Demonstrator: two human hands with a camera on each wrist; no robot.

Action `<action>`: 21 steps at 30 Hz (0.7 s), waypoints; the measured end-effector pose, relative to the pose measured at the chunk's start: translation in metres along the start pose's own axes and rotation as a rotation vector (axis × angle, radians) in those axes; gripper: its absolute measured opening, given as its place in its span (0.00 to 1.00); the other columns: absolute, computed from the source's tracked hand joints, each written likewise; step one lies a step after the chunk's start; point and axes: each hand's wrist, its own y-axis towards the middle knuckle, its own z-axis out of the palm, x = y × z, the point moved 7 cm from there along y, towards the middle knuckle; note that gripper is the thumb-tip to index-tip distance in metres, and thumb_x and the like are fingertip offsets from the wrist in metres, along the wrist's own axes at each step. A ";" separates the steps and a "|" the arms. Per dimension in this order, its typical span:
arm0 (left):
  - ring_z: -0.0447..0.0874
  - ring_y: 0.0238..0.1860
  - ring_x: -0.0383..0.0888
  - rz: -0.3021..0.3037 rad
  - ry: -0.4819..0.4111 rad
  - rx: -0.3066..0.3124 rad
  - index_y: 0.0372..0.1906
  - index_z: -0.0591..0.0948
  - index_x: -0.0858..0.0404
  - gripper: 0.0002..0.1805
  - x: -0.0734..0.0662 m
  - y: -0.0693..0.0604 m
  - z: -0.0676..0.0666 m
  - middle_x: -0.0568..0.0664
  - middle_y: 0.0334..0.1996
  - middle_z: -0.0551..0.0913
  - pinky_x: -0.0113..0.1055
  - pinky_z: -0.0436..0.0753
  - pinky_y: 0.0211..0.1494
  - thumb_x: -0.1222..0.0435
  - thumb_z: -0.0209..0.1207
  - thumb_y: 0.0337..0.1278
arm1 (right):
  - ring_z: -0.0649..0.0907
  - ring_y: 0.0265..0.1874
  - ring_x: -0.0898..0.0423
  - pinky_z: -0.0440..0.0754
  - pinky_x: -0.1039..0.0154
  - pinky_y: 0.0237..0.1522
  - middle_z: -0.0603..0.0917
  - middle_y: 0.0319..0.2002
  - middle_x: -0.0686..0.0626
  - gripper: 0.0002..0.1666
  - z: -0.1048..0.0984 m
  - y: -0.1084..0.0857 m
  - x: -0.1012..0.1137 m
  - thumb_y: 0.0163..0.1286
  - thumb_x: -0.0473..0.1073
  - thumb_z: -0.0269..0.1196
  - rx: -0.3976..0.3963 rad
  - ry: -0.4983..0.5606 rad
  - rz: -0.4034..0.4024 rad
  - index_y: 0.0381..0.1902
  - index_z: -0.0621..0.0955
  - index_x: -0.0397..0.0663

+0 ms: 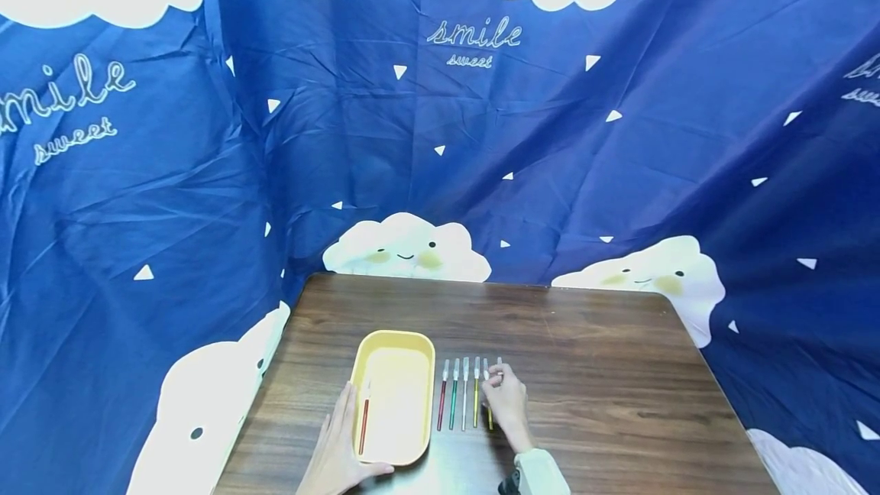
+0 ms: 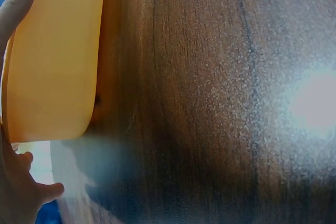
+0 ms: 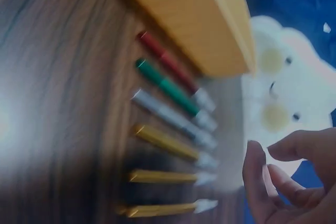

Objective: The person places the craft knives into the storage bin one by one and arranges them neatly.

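My left hand rests against the left side of a yellow tray, fingers straight and thumb along the near edge. A red-handled craft knife with a clear cap lies in the tray. Right of the tray, similar capped knives lie in a row: red, green, silver and several gold ones. My right hand hovers by the row's right end, hiding part of it in the head view. In the right wrist view its fingers are loosely bent, with a gap between thumb and index finger.
The wooden table extends to the right and behind the tray. A blue cloth with white clouds and triangles hangs around its far and side edges. Light glares off the tabletop in the left wrist view.
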 end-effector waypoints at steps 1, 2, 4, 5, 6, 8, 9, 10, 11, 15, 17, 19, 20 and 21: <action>0.54 0.81 0.66 -0.001 0.003 0.000 0.87 0.45 0.61 0.88 0.000 0.000 0.000 0.62 0.85 0.47 0.75 0.59 0.74 0.23 0.76 0.23 | 0.85 0.19 0.53 0.84 0.59 0.28 0.87 0.28 0.46 0.15 -0.001 0.001 -0.007 0.57 0.30 0.63 -0.004 0.001 0.018 0.44 0.83 0.34; 0.54 0.81 0.66 -0.004 0.007 0.000 0.87 0.45 0.61 0.88 0.001 0.001 0.000 0.62 0.85 0.47 0.75 0.59 0.74 0.22 0.76 0.22 | 0.85 0.18 0.54 0.84 0.60 0.26 0.87 0.29 0.47 0.16 -0.001 0.001 -0.015 0.56 0.29 0.63 -0.004 0.007 0.038 0.45 0.83 0.33; 0.54 0.81 0.66 -0.005 0.004 0.001 0.87 0.45 0.60 0.88 0.001 0.001 0.000 0.62 0.85 0.47 0.74 0.59 0.74 0.22 0.76 0.22 | 0.84 0.17 0.57 0.83 0.61 0.25 0.88 0.29 0.47 0.16 -0.003 0.001 -0.025 0.56 0.29 0.64 -0.017 -0.005 0.054 0.44 0.83 0.33; 0.54 0.81 0.66 -0.007 0.005 0.003 0.87 0.45 0.60 0.88 0.001 0.001 0.000 0.62 0.85 0.47 0.74 0.59 0.74 0.22 0.75 0.22 | 0.84 0.18 0.58 0.84 0.59 0.27 0.88 0.29 0.46 0.16 -0.004 0.000 -0.029 0.56 0.29 0.65 -0.021 -0.016 0.058 0.45 0.83 0.33; 0.54 0.81 0.66 -0.009 0.008 0.006 0.87 0.45 0.60 0.88 0.002 0.001 0.001 0.61 0.85 0.46 0.74 0.59 0.74 0.21 0.75 0.22 | 0.84 0.19 0.57 0.85 0.57 0.29 0.89 0.29 0.46 0.16 -0.004 0.000 -0.032 0.56 0.29 0.66 -0.025 -0.024 0.065 0.45 0.83 0.33; 0.55 0.81 0.67 -0.008 0.009 0.006 0.87 0.45 0.60 0.88 0.002 0.001 0.000 0.61 0.85 0.46 0.75 0.59 0.74 0.21 0.74 0.22 | 0.85 0.20 0.55 0.86 0.51 0.35 0.89 0.29 0.46 0.16 -0.005 -0.001 -0.038 0.56 0.30 0.67 -0.030 -0.042 0.077 0.45 0.83 0.33; 0.55 0.81 0.67 -0.001 0.010 0.006 0.87 0.45 0.61 0.88 0.002 0.001 0.000 0.62 0.85 0.46 0.75 0.59 0.74 0.21 0.75 0.22 | 0.86 0.23 0.53 0.85 0.48 0.39 0.89 0.29 0.46 0.16 -0.006 -0.001 -0.040 0.56 0.30 0.68 -0.035 -0.054 0.079 0.45 0.83 0.33; 0.55 0.81 0.66 0.002 0.015 0.004 0.87 0.45 0.62 0.88 0.001 0.001 0.000 0.62 0.85 0.46 0.75 0.59 0.74 0.21 0.75 0.22 | 0.86 0.25 0.50 0.84 0.46 0.42 0.89 0.30 0.46 0.16 -0.006 -0.002 -0.042 0.56 0.30 0.69 -0.041 -0.072 0.084 0.45 0.83 0.33; 0.55 0.81 0.66 0.007 0.019 0.001 0.86 0.46 0.63 0.88 0.001 0.000 0.001 0.62 0.85 0.47 0.75 0.59 0.74 0.22 0.75 0.23 | 0.87 0.28 0.47 0.83 0.44 0.44 0.89 0.30 0.45 0.16 -0.007 -0.003 -0.044 0.56 0.30 0.69 -0.047 -0.080 0.087 0.45 0.83 0.33; 0.56 0.80 0.66 0.023 0.025 -0.012 0.86 0.47 0.64 0.87 0.000 0.000 0.000 0.61 0.85 0.48 0.75 0.60 0.73 0.23 0.76 0.23 | 0.87 0.35 0.39 0.82 0.42 0.43 0.89 0.31 0.44 0.16 -0.008 -0.005 -0.050 0.56 0.31 0.72 -0.070 -0.119 0.096 0.43 0.83 0.34; 0.57 0.80 0.65 0.023 0.027 -0.015 0.86 0.46 0.64 0.87 0.000 0.000 0.000 0.61 0.85 0.48 0.75 0.61 0.73 0.23 0.76 0.23 | 0.87 0.35 0.39 0.82 0.43 0.41 0.89 0.31 0.44 0.16 -0.008 -0.006 -0.052 0.56 0.32 0.72 -0.082 -0.138 0.097 0.42 0.83 0.35; 0.56 0.80 0.65 0.019 0.026 -0.012 0.86 0.46 0.64 0.87 0.000 -0.001 0.000 0.61 0.85 0.48 0.74 0.60 0.74 0.23 0.76 0.23 | 0.88 0.36 0.38 0.82 0.43 0.40 0.89 0.31 0.44 0.16 -0.007 -0.007 -0.054 0.56 0.32 0.73 -0.089 -0.151 0.099 0.42 0.83 0.36; 0.56 0.81 0.65 0.017 0.026 -0.010 0.86 0.46 0.64 0.87 0.001 0.000 0.000 0.61 0.85 0.47 0.74 0.60 0.74 0.23 0.76 0.23 | 0.88 0.36 0.38 0.82 0.43 0.40 0.89 0.30 0.45 0.16 -0.007 -0.008 -0.056 0.55 0.32 0.73 -0.093 -0.157 0.102 0.42 0.83 0.36; 0.56 0.81 0.65 0.013 0.024 -0.006 0.86 0.46 0.64 0.87 0.001 0.000 0.001 0.61 0.85 0.47 0.74 0.60 0.74 0.23 0.76 0.23 | 0.88 0.36 0.38 0.82 0.43 0.40 0.89 0.30 0.45 0.16 -0.007 -0.009 -0.057 0.55 0.32 0.74 -0.096 -0.162 0.103 0.41 0.83 0.36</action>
